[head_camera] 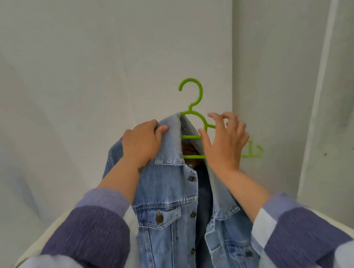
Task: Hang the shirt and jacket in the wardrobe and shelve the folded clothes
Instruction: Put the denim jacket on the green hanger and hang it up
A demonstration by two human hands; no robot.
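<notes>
Two hands, left fingers (pixel 149 125) gripping jacket (pixel 169 199), right fingers (pixel 220 119) spread on hanger (pixel 192 102)

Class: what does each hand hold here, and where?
Left hand grips the denim jacket at its collar. Right hand touches the green hanger; a grip cannot be told.

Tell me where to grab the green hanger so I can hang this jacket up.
Grip the hanger at its neck, just under the hook, coming from above. That part is bare and upright, while the jacket covers its left shoulder and the right hand is at its bars.

The jacket (pixel 171 220) hides the hanger's (pixel 191 102) left shoulder, and its hem runs off the bottom edge.
</notes>
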